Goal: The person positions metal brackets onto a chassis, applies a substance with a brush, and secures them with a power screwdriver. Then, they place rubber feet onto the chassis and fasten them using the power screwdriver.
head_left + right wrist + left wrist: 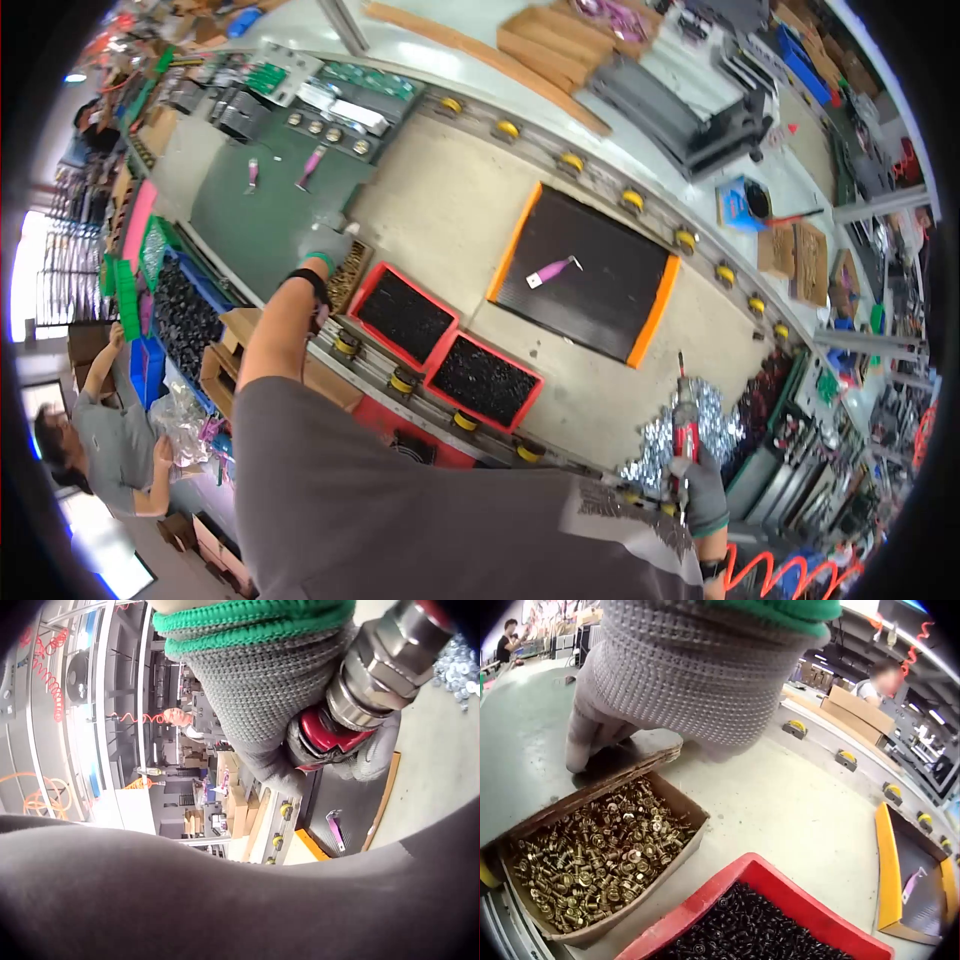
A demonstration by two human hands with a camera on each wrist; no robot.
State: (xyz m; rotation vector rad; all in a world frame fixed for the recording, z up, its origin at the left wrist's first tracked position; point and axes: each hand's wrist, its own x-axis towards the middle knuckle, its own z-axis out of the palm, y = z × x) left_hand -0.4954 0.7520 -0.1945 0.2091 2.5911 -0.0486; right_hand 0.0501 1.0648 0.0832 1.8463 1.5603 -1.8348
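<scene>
Screw box (652, 881) left of trays (420, 293), mat (600, 300) behind, washers (725, 425) right

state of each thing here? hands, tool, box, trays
left hand: gloved, fingertips at the far flap of the cardboard box
cardboard box: open, holding brass screws
right hand: gloved, gripping the red screwdriver
red tray: full of black screws
black tray: holds one pink tool lying flat

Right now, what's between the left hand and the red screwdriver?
Head view: two red trays of black screws, then bare bench. Left hand touches the brass-screw box; right hand grips the screwdriver.
</scene>
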